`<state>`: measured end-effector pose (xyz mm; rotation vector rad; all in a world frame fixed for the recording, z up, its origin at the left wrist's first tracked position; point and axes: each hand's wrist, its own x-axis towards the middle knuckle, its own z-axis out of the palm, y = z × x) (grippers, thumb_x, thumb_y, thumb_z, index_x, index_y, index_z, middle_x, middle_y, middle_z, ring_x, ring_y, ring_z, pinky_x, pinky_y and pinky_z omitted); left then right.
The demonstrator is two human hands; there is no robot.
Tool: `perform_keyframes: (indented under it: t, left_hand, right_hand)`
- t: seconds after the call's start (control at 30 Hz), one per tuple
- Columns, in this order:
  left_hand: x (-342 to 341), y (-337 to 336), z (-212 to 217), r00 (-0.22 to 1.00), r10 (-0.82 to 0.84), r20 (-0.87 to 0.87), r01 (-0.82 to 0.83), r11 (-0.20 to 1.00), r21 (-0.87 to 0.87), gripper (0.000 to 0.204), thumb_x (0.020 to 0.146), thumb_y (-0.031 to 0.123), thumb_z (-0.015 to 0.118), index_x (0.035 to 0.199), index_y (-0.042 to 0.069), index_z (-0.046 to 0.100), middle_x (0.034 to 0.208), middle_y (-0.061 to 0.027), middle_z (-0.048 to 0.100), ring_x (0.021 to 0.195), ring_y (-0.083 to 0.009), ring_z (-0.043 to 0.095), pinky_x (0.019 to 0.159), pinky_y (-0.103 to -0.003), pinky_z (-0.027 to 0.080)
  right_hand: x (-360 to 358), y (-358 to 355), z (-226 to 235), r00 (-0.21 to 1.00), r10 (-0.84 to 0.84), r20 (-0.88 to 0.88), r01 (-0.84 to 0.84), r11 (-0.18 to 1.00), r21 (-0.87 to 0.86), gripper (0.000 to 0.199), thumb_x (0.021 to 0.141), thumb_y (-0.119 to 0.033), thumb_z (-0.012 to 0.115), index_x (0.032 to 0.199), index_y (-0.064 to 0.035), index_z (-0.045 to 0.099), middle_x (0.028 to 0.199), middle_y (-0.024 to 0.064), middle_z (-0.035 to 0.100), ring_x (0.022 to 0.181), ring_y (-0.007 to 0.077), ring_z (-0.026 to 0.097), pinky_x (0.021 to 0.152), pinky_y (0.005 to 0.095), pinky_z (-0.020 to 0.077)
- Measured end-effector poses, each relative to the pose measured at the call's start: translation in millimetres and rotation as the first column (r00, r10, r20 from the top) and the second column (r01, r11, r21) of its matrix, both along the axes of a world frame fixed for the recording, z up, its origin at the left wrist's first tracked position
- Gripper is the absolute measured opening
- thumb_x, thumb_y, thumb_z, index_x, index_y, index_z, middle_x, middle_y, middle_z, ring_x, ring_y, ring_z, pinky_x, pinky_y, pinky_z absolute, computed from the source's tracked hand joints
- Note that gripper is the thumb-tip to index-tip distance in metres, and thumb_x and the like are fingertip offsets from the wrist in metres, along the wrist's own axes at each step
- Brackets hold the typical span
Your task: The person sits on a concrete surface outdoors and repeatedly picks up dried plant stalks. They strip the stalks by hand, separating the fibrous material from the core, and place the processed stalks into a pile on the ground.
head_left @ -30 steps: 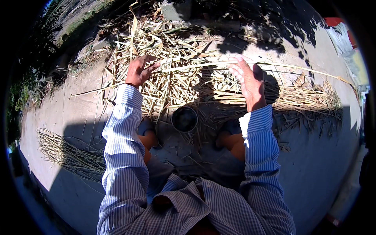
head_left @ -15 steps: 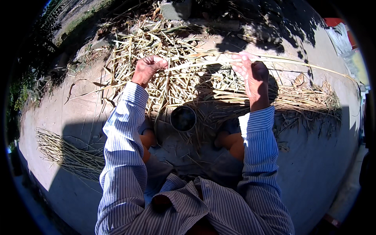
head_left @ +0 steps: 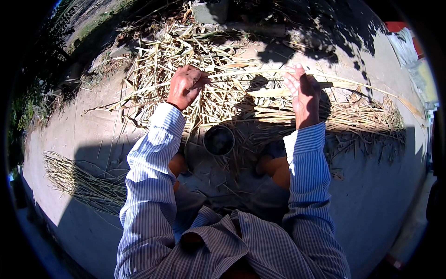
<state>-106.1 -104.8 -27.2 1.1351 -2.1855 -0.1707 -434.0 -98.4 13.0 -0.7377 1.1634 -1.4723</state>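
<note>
A long, pale dry stalk [head_left: 251, 72] stretches sideways in front of me, with strips of dry leaf at its right part. My left hand [head_left: 187, 86], back upward, is closed round it toward its left part. The stalk passes through my right hand [head_left: 304, 93], pinched between the thumb and fingers. A broad dry leaf [head_left: 269, 93] juts out left of that hand. Beneath both hands lies a loose heap of cut leaves and stalk scraps [head_left: 162, 60]. A bundle of dry stalks [head_left: 357, 116] rests on the ground to the right, partly shaded.
Between my feet stands a round dark container [head_left: 219, 140]; its contents are too dark to make out. Thinner stripped stalks [head_left: 83, 181] lie bundled at the left. A concrete block [head_left: 210, 12] sits at the far edge, and a whitish plastic sheet [head_left: 403, 46] at far right.
My left hand has moved slightly right and turned its back upward, closing round the stalk. The stalk now extends left past it. My right hand has barely moved.
</note>
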Motion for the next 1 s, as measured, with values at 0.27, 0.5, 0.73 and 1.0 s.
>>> perform_keyframes:
  t: [0.27,0.5,0.73,1.0]
  left_hand:
    - [22,-16,11,0.709,0.362,-0.605,-0.158,0.918,0.364,0.027,0.084,0.024,0.070,0.097,0.001,0.065,0.089,-0.0093,0.068,0.082,-0.0171,0.063,0.075,-0.030,0.049]
    - [-37,4,25,0.978,0.079,0.193,-0.032,0.971,-0.235,0.013,0.075,0.018,0.068,0.079,0.009,0.061,0.075,-0.0034,0.062,0.078,-0.0230,0.056,0.069,-0.037,0.037]
    - [75,1,-2,0.870,0.302,0.389,-0.298,0.952,-0.071,0.016,0.079,0.022,0.065,0.081,0.008,0.057,0.076,-0.0046,0.064,0.081,-0.0280,0.056,0.072,-0.042,0.039]
    - [-30,7,26,0.996,0.018,0.092,-0.009,0.995,-0.100,0.028,0.074,0.013,0.068,0.100,0.008,0.061,0.090,-0.0081,0.062,0.087,-0.0279,0.054,0.075,-0.038,0.038]
  right_hand:
    - [10,-6,-9,0.998,-0.052,0.036,0.050,0.998,0.043,0.048,0.082,-0.031,0.072,0.107,0.0061,0.054,0.100,0.0176,0.062,0.089,0.0278,0.065,0.077,0.0337,0.0534]
    - [55,1,-7,0.982,0.144,0.124,-0.149,0.988,0.031,0.041,0.087,-0.024,0.066,0.111,0.0055,0.050,0.102,0.0195,0.063,0.088,0.0282,0.066,0.075,0.0341,0.0541]
    - [-22,-25,-17,0.993,-0.107,0.043,0.103,0.992,0.074,0.037,0.087,-0.024,0.066,0.109,0.0032,0.055,0.107,0.0182,0.063,0.095,0.0270,0.063,0.081,0.0338,0.0514]
    - [49,-7,-10,0.991,0.134,-0.020,-0.135,0.989,-0.062,0.046,0.086,-0.033,0.068,0.106,0.0051,0.051,0.096,0.0183,0.064,0.085,0.0254,0.066,0.075,0.0328,0.0523]
